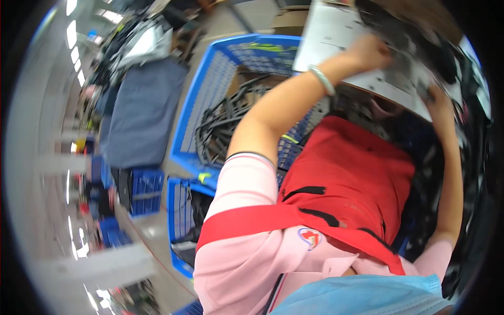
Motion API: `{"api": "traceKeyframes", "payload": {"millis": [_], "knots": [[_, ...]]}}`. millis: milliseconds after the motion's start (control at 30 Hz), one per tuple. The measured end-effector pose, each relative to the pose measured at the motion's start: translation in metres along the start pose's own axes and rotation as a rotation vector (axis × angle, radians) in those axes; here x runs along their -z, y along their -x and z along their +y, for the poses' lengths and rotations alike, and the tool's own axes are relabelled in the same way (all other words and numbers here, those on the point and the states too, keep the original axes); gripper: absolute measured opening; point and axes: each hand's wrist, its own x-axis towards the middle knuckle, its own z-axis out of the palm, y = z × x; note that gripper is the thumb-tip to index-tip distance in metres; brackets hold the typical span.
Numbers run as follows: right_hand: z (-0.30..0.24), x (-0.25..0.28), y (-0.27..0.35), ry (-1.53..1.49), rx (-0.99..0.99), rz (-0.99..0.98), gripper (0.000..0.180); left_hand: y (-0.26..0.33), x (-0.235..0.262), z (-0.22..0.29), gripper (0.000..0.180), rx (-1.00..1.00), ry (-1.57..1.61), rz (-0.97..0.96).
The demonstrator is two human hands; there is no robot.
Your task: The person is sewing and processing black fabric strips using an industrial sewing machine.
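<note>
Left hand: the left hand (370, 51) is raised over a white sheet (328, 31), fingers curled together on a dark, blurred bundle (404, 39); whether they clamp it cannot be told.
Right hand: the right hand (438, 100) sits at the sheet's near edge, fingers folded onto the same dark material; the grip is hidden by blur.
Held material: black, matte, irregular in outline, lying on the sheet between the two sets of fingers; its kind cannot be told.
Sheet: one, flat, smooth, white with dark printed patches, beneath both hands.
Bracelet: one pale, smooth band (322, 79) on the left wrist, just behind the fingers.
Crates: two blue plastic lattice crates; the large crate (210, 79) lies below the left fingers and holds long black strips (226, 118), too tangled to count; the smaller crate (176, 210) is well apart.
Clothing: red apron (357, 178) of smooth fabric over pink sleeves.
</note>
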Motion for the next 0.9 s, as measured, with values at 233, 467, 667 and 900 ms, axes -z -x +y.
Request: {"api": "traceKeyframes", "payload": {"millis": [233,467,667,900], "knots": [[-0.173,-0.028,0.065,0.086,0.673,-0.161,0.023,0.028,-0.06,0.066,0.026,-0.299,0.044,-0.113],[-0.155,-0.03,0.051,0.117,0.559,-0.388,0.028,0.03,-0.078,0.041,0.031,-0.256,0.349,0.024],[-0.11,0.012,0.036,-0.199,0.075,-0.357,0.041,0.098,-0.041,-0.018,0.031,0.366,0.407,-0.571],[-0.085,0.056,0.023,-0.596,-0.072,-0.57,0.027,0.111,-0.002,0.018,0.023,0.291,0.712,-0.621]]}}
